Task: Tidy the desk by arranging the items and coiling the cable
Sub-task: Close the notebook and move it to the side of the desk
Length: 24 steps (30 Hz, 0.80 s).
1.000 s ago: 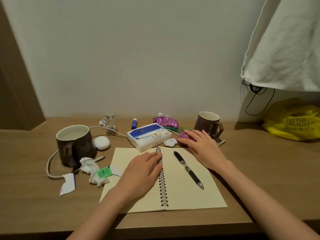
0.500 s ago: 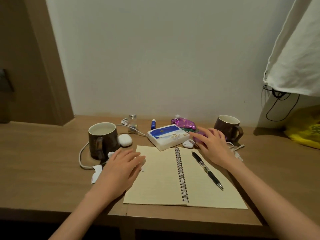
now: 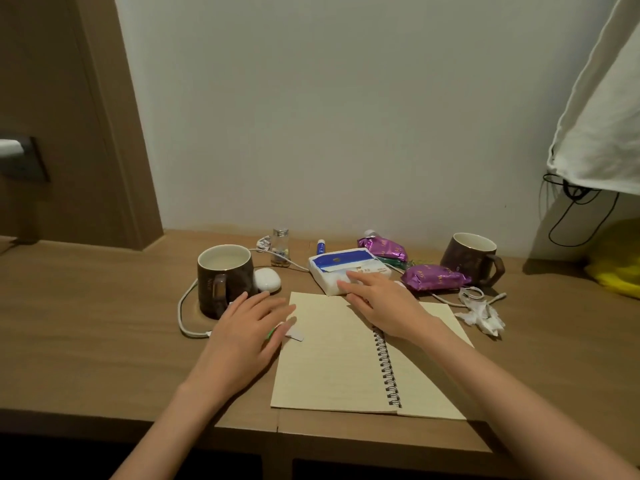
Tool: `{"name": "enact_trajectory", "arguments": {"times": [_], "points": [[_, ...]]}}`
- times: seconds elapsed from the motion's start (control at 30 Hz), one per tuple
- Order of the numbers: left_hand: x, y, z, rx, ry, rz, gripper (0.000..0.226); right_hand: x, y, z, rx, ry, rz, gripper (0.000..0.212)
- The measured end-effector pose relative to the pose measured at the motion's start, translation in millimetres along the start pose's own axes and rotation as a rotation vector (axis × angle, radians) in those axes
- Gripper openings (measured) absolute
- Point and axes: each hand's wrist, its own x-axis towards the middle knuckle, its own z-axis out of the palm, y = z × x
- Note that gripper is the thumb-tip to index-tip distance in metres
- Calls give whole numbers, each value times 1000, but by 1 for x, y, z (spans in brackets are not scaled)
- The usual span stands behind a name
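While the white cable point(image 3: 179, 308) curves slackly round the mug point(image 3: 221, 278), left hand point(image 3: 249, 329) and right hand point(image 3: 382, 303) lie flat, grips empty.

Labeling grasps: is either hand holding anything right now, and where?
Nothing gripped: left hand lies flat on paper scraps; right hand touches the tissue pack with straight fingers.

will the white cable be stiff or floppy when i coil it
Probably floppy: the white cable lies in a loose curve round the left mug. Thin, so likely light, though it may snag where it meets the tissue pack.
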Motion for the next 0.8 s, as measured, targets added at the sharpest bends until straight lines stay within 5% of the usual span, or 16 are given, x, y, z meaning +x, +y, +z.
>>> {"name": "enact_trajectory", "arguments": {"times": [0.13, 0.37, 0.67, 0.8], "points": [[0, 6, -5, -139, -104, 95, 48, 19, -6, 8, 18, -45, 31, 42], [-5, -1, -1, 16, -52, 10, 65, 27, -6, 6, 88, -113, 42, 44], [-6, 2, -3, 50, 27, -29, 54, -20, 19, -35, 186, 259, 94, 36], [5, 17, -7, -23, 73, 16, 54, -49, 39, -51, 283, 263, 273, 20]]}}
